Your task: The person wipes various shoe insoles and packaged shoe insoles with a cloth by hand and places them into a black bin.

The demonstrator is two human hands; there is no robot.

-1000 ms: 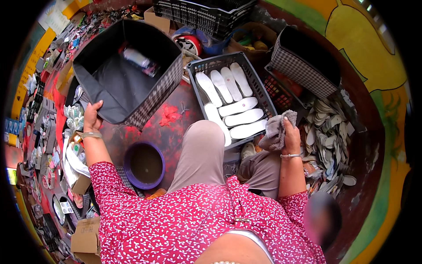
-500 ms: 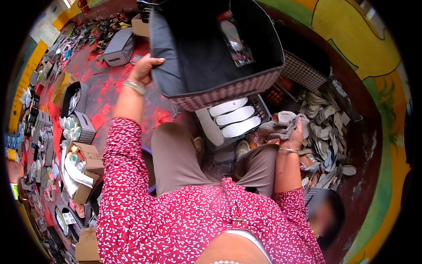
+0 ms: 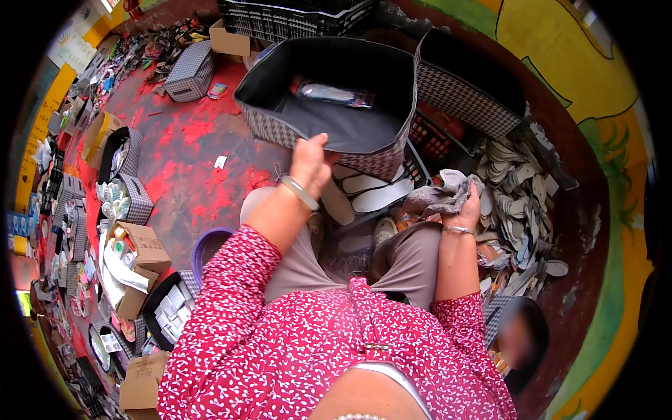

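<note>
The left hand (image 3: 310, 166) grips the near rim of a houndstooth bin (image 3: 267, 128); the bin is above a dark crate (image 3: 420, 166), partly hiding its white insoles (image 3: 383, 196), though whether they touch I cannot tell; a packet (image 3: 334, 94) lies inside the bin; the right hand (image 3: 471, 203) clutches a grey cloth (image 3: 435, 198) beside heaped soles (image 3: 516, 196).

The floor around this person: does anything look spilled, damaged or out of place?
Two things: the heap of insole-shaped pieces right of the grey cloth lies loose and jumbled; the floor left of the houndstooth bin has ragged red patches, perhaps worn paint.
</note>
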